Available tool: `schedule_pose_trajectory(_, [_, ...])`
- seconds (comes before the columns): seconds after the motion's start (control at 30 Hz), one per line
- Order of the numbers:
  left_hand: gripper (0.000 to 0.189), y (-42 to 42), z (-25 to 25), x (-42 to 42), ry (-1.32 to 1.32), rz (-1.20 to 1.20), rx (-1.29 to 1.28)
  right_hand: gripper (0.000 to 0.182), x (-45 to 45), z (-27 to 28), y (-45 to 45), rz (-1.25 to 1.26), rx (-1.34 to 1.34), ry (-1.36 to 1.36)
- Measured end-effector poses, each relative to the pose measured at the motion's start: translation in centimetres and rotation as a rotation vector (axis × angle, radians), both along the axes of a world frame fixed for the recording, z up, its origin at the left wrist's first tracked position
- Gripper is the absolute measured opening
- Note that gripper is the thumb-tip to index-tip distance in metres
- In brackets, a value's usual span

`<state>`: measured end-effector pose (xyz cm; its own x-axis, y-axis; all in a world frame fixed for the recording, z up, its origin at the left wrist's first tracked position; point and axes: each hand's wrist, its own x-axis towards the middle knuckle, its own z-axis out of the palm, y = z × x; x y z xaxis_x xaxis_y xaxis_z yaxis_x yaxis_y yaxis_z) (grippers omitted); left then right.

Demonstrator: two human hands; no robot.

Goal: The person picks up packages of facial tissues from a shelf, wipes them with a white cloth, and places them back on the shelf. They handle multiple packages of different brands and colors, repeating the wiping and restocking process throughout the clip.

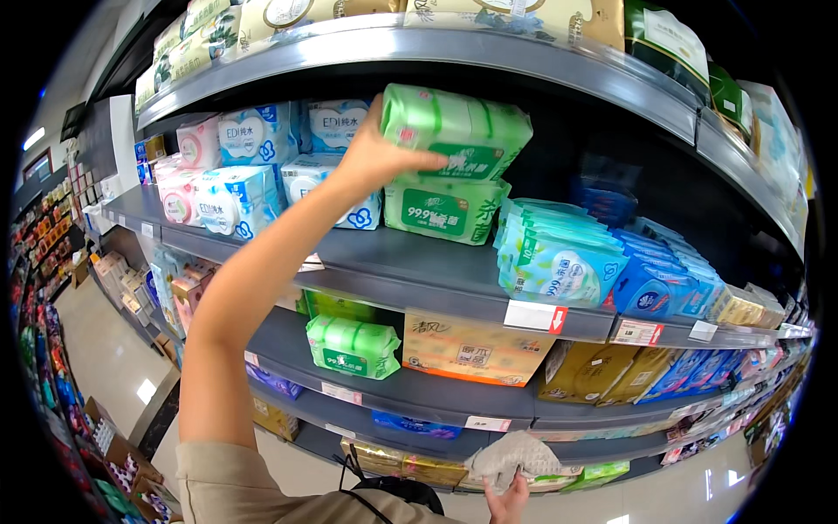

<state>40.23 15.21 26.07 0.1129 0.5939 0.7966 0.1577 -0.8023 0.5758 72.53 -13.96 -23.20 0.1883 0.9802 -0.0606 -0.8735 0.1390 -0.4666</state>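
My left hand grips the left end of a green plastic pack of wipes, thumb across its front. This pack is tilted over a matching green pack on the grey shelf, and whether the two touch I cannot tell. Blue-and-white packs are stacked to the left of my hand. On the right stands a row of small turquoise wipe packs. Low in the view, my right hand holds a crumpled light grey cloth in front of the lower shelves.
A metal-edged upper shelf overhangs my left hand. Below, another green pack sits beside an orange-and-cream carton. Price tags line the shelf edge. An aisle floor runs along the left. A black bag hangs against my body.
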Motion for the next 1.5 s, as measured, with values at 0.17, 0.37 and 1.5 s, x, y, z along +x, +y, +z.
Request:
schedule_pose_trajectory(0.17, [0.092,-9.5,-9.0,-3.4,0.012,0.17,0.253,0.054,-2.2,10.8,1.5,-0.166,0.148,-0.56])
schedule_pose_trajectory(0.37, [0.077,-14.9,-20.5,-6.3,0.104,0.507,0.95,0.042,-8.9,29.1,4.6,-0.918,0.964,-1.325])
schedule_pose_trajectory(1.5, [0.08,-26.4,-28.4,-8.5,-1.373,-1.115,-0.915,0.052,-18.5,29.2,4.9,-0.877,1.013,-1.417])
